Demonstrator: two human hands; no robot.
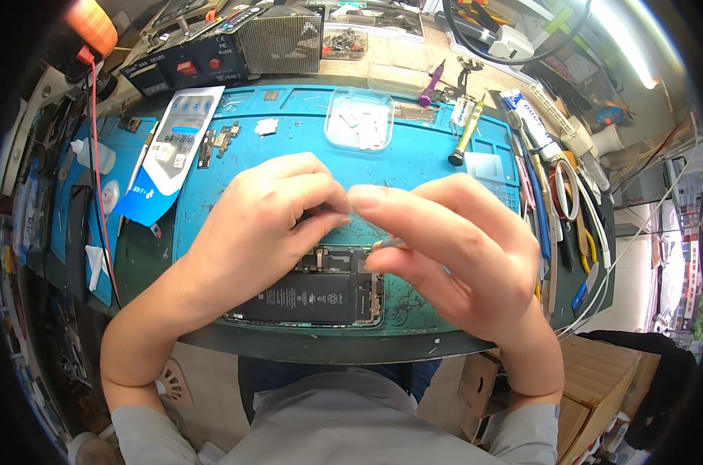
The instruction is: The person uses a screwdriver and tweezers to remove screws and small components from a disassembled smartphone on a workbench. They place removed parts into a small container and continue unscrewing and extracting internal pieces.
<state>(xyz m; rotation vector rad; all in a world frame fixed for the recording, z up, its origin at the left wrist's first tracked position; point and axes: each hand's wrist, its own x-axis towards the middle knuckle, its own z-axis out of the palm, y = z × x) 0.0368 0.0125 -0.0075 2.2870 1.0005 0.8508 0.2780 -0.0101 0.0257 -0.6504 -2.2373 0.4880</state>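
An opened smartphone (332,291), its black battery (301,298) and inner boards exposed, lies on the blue work mat (289,139) near the bench's front edge. My left hand (270,209) is over the phone's left part and far edge, thumb and forefinger pinched close together; whatever is between them cannot be made out. To the right, my right hand (464,256) curls beside the phone's upper right corner. Its forefinger tip comes up near the left fingertips. By its thumb a small grey and copper-coloured piece (388,243) shows, partly hidden by the fingers.
Beyond the hands, a clear plastic box (359,118) holds small parts. A gold-green screwdriver (468,132) and a purple screwdriver (431,84) stand at the back right. Hand tools crowd the right side. A blue-white packet (169,151) and a squeeze bottle (94,155) lie left.
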